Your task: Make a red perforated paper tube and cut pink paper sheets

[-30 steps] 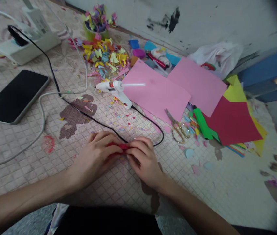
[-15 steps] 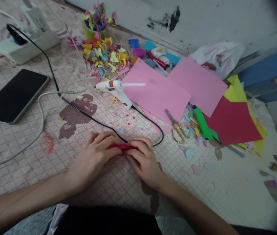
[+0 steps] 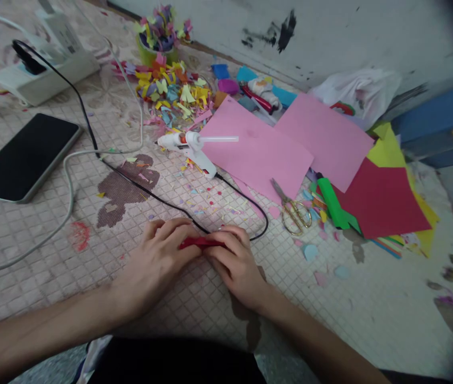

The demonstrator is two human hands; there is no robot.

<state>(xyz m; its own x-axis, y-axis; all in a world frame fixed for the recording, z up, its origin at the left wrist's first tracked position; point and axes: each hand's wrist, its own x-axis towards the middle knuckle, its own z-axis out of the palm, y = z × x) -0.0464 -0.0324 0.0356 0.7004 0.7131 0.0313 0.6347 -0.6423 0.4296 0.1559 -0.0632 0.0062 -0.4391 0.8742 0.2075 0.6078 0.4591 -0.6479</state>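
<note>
A narrow piece of red paper (image 3: 201, 242) lies between my two hands, low over the patterned table cover, partly hidden by the fingers. My left hand (image 3: 164, 255) grips its left end, the thumb along the near side. Fingers and thumb of my right hand (image 3: 234, 258) close on the right end. Just beyond the hands runs the black cord of a white glue gun (image 3: 189, 151), which has a clear glue stick in its back. Gold-handled scissors (image 3: 291, 209) lie to the right, their blades touching pink paper (image 3: 256, 144).
Cut paper pieces (image 3: 178, 93) heap up near a green pot (image 3: 152, 52) of paper flowers. Red paper (image 3: 388, 200) and a green marker-like object (image 3: 330, 200) lie right. A phone (image 3: 26, 157), a power strip (image 3: 46, 77) and a grey cable (image 3: 70, 197) occupy the left.
The left thumb has shifted slightly down and right along the red paper, leaving more of its middle showing. My right hand stays nearly in place, and the view has moved very little.
</note>
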